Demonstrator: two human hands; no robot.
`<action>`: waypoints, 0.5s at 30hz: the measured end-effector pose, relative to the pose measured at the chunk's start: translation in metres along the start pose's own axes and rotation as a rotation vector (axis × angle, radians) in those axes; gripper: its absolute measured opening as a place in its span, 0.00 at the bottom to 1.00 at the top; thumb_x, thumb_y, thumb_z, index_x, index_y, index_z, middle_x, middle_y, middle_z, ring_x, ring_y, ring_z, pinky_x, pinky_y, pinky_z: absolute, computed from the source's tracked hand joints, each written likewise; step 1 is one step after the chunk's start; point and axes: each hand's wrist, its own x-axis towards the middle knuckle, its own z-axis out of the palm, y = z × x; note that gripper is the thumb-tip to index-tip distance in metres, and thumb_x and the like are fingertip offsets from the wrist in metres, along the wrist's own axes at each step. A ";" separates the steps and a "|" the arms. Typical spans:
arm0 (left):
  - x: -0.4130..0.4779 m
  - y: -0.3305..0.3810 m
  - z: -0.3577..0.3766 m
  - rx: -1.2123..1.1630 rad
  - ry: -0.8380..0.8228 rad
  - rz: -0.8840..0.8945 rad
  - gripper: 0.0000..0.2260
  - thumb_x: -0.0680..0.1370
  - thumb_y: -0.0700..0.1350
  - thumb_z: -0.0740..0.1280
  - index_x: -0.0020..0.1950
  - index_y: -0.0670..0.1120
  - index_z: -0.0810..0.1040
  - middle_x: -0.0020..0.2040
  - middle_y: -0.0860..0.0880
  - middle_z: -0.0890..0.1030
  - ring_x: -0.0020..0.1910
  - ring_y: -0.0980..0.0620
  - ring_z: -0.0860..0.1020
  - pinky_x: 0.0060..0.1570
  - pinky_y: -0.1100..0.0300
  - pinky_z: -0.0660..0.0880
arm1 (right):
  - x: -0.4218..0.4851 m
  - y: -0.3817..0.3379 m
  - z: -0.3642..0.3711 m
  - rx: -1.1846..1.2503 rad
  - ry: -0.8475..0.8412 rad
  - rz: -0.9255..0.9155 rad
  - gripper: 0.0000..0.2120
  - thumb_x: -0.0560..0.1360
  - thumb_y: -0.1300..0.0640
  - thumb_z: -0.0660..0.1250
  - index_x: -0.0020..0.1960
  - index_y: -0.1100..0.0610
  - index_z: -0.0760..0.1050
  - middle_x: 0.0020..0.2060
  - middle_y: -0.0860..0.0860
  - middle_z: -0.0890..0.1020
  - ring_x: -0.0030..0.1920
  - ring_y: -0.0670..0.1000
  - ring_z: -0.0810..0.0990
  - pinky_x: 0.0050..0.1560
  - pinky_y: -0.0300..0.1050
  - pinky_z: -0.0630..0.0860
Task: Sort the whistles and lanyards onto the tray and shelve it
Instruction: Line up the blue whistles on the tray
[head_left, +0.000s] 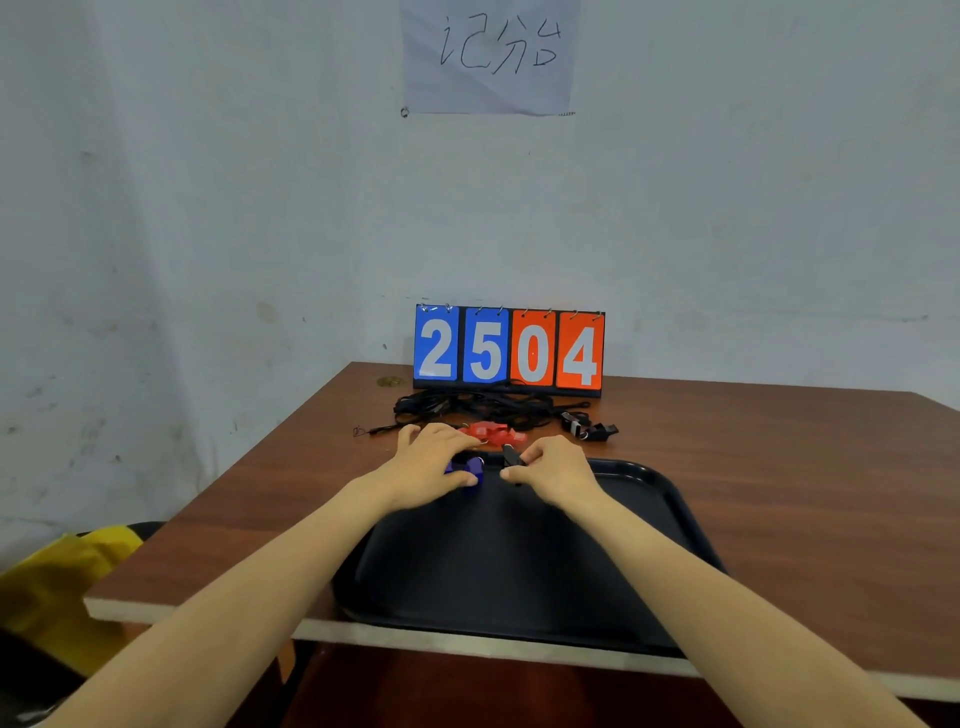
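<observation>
A black tray (519, 571) lies on the brown table, overhanging its front edge. My left hand (428, 460) rests at the tray's far left corner, fingers closed over a blue whistle (467, 470). My right hand (553, 470) pinches a black whistle (511, 460) just over the tray's far rim. Red whistles (493, 434) lie just beyond my hands. Behind them is a tangle of black lanyards (478, 405). Another black whistle (595, 430) with a clip lies to the right.
A flip scoreboard (509, 351) reading 2504 stands at the back against the wall. A paper sign (491, 54) hangs above it. A yellow bag (57, 582) sits low to the left of the table (779, 493).
</observation>
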 end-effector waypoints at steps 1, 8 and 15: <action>-0.001 0.000 0.000 -0.025 0.013 -0.018 0.24 0.77 0.53 0.64 0.72 0.53 0.64 0.71 0.52 0.67 0.73 0.53 0.59 0.72 0.49 0.49 | 0.000 0.000 0.000 0.003 0.000 0.006 0.14 0.72 0.53 0.71 0.49 0.64 0.80 0.49 0.58 0.82 0.49 0.53 0.80 0.49 0.45 0.74; -0.005 -0.004 0.001 -0.059 0.012 -0.007 0.21 0.76 0.53 0.66 0.69 0.53 0.69 0.70 0.55 0.69 0.72 0.54 0.62 0.70 0.50 0.52 | 0.005 0.000 0.009 -0.072 -0.039 0.048 0.16 0.69 0.45 0.72 0.37 0.58 0.76 0.36 0.51 0.78 0.43 0.51 0.80 0.45 0.46 0.76; -0.002 0.003 0.004 -0.033 -0.017 0.007 0.18 0.77 0.53 0.64 0.67 0.55 0.71 0.69 0.55 0.71 0.72 0.54 0.62 0.71 0.45 0.48 | 0.007 0.002 0.013 -0.119 -0.031 0.059 0.19 0.69 0.44 0.72 0.48 0.60 0.80 0.46 0.54 0.83 0.43 0.50 0.79 0.45 0.45 0.76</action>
